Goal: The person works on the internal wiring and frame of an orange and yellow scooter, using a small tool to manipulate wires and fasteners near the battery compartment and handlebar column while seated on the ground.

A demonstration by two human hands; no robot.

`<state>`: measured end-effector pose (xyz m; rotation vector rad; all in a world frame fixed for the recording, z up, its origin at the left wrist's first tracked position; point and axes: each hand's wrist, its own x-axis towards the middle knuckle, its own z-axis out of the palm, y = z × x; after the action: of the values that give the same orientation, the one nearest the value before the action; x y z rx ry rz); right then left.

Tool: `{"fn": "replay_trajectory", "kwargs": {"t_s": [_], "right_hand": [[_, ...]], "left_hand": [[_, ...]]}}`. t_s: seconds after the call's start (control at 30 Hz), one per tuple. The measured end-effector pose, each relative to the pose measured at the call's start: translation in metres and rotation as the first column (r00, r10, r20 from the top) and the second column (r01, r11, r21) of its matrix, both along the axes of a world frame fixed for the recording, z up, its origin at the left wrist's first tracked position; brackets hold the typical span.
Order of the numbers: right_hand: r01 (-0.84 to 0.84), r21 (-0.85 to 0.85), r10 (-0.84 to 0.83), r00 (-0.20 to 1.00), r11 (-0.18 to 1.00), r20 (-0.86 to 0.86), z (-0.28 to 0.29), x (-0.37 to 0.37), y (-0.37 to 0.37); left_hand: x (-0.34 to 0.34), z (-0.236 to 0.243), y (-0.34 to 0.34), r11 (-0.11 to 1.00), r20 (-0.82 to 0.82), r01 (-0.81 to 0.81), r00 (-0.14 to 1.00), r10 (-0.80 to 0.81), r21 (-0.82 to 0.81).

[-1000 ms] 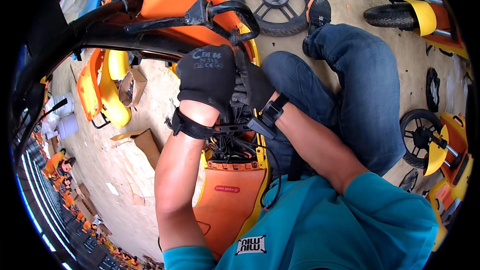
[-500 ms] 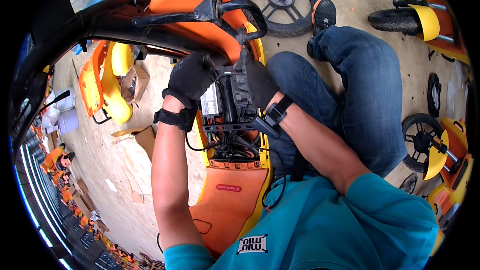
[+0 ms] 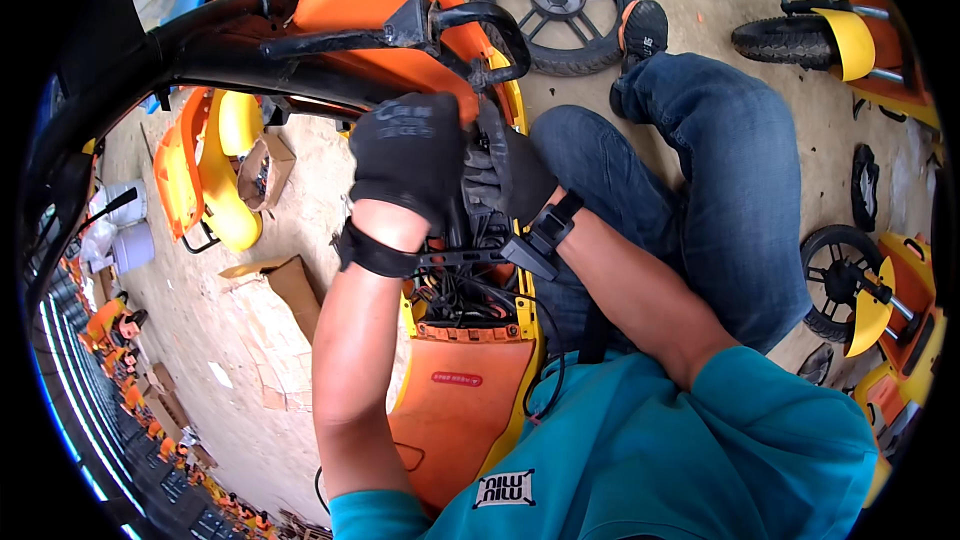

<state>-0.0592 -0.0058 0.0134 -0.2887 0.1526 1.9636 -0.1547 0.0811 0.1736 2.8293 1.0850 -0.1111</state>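
My left hand (image 3: 408,155), in a black glove, is closed with its back turned up, over the open body of an orange and yellow scooter (image 3: 470,390). Its fingertips and anything in them are hidden. Close beside it, my right hand (image 3: 510,172), gloved too, has its fingers curled inward toward the left one; what they grip I cannot make out. Both are just under the black grab bar (image 3: 490,12) and the orange panel. Below the hands, a black slotted bracket (image 3: 460,258) crosses the bay above a tangle of black cables (image 3: 465,295).
A black frame tube (image 3: 220,55) arches over the upper left. A loose spoked wheel (image 3: 556,5) lies near my foot. Yellow and orange body panels (image 3: 212,180), a small-parts box (image 3: 266,170) and flattened cardboard (image 3: 275,325) lie left. More scooter parts (image 3: 875,305) stand right.
My left hand has moved right and rolled over, back up, now covering the silver labelled box and a thin metal piece seen between the hands before. My right hand has stayed nearly in place.
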Motion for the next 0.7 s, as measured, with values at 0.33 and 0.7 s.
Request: {"fn": "replay_trajectory", "kwargs": {"t_s": [0.33,0.7], "right_hand": [[0.111,-0.345,0.024,0.931,0.932,0.363,0.044,-0.012,0.009],[0.354,-0.108,-0.169,0.664,0.929,0.728,0.032,-0.022,0.015]], "left_hand": [[-0.008,0.000,0.026,0.991,-0.121,-0.041,0.992,0.025,-0.130],[-0.047,-0.038,0.049,0.820,0.029,-0.144,0.981,0.192,-0.555]]}}
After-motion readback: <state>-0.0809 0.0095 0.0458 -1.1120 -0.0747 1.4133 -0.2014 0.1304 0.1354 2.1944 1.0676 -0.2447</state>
